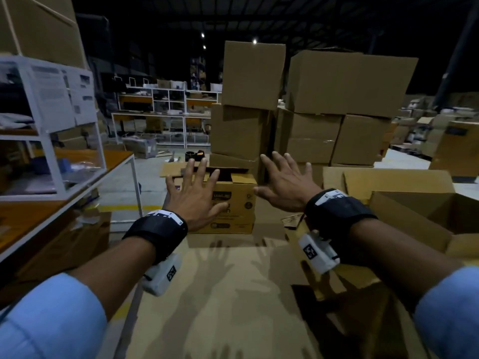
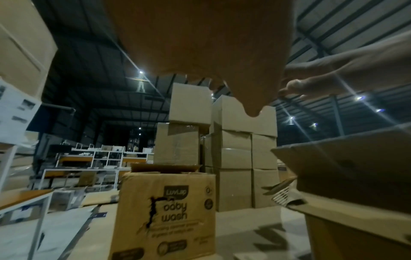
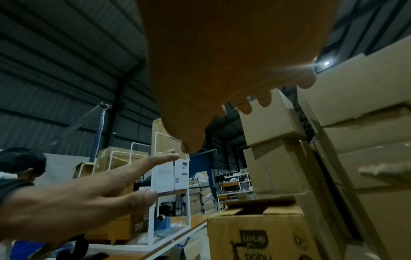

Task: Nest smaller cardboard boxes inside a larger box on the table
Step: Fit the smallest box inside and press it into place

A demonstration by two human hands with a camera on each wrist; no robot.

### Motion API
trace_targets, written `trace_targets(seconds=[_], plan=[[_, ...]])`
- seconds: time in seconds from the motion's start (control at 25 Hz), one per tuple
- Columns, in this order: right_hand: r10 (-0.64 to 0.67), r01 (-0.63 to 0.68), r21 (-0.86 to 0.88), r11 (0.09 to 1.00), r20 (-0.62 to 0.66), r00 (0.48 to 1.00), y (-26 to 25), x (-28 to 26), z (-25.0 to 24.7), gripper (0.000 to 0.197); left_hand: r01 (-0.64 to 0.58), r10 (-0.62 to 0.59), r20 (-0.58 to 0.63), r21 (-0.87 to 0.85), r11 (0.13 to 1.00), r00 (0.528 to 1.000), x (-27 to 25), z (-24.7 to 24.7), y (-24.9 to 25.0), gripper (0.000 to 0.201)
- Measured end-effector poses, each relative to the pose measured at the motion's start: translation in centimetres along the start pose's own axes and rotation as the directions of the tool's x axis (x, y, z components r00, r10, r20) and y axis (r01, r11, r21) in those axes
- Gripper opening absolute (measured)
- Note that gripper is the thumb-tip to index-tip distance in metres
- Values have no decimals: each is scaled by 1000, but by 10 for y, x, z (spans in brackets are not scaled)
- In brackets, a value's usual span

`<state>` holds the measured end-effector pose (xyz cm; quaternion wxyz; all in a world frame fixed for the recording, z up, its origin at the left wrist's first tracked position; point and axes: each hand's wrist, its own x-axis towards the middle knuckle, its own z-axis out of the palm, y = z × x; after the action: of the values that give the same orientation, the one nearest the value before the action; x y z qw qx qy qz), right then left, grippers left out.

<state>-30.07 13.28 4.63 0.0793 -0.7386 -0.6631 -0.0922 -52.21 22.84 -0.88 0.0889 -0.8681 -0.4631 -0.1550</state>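
Observation:
A small printed cardboard box [image 1: 233,203] [image 2: 169,211] [image 3: 255,235] stands on the table's far side with its top flaps partly open. My left hand [image 1: 193,193] hovers with fingers spread in front of its left half, holding nothing. At the box's right corner my right hand [image 1: 285,180] is spread in the air too, and its palm [image 3: 233,61] fills the top of the right wrist view. A large open cardboard box [image 1: 414,203] [image 2: 347,176] sits at the right, flaps raised.
The cardboard-covered table [image 1: 220,294] stretches toward me. Tall stacks of sealed cartons [image 1: 324,107] rise behind the small box. A white shelf unit [image 1: 46,125] on an orange-topped bench stands at the left. A second person [image 3: 22,167] shows at the left of the right wrist view.

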Motion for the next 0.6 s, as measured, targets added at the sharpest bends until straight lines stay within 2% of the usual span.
trace_targets(seconds=[0.24,0.6], plan=[[57,-60,64,996,46,997,-39,49,57,98,27,-23,62,-54,998,998,25,54,-56,94],[135,-146,107,983,100,986,-31,128,157,111,59,-46,154,-81,995,987,92,125,-87,109]])
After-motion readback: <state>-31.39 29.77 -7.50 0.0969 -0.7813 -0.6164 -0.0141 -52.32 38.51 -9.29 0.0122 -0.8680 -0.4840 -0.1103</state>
